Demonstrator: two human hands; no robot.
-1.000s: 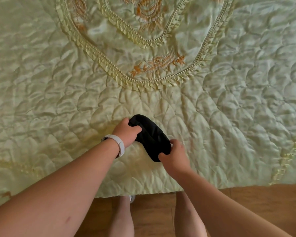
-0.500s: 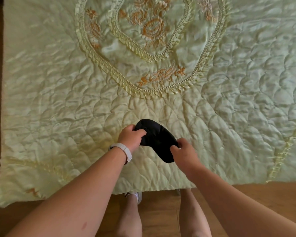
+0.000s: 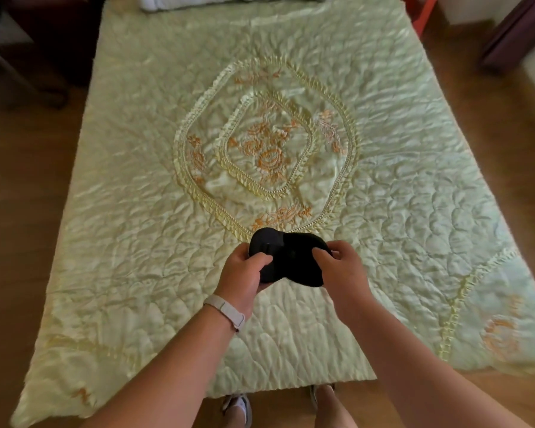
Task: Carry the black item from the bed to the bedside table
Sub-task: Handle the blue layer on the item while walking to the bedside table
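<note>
Black item gripped by left hand and right hand above quilt.

The soft black item, shaped like two round lumps, is held up over the bed.

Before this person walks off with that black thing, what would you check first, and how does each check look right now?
1. Left hand gripping the black item: ok.
2. Right hand gripping it too: ok.
3. Item lifted clear of the green bedspread: cannot tell; it sits in front of the quilt.
4. Nothing dangling from the item to snag: ok, no loose strap visible.
5. Bedside table in sight: cannot tell; dark furniture at upper left is unclear.
6. Wooden floor left of the bed looks free to walk: ok.
</note>
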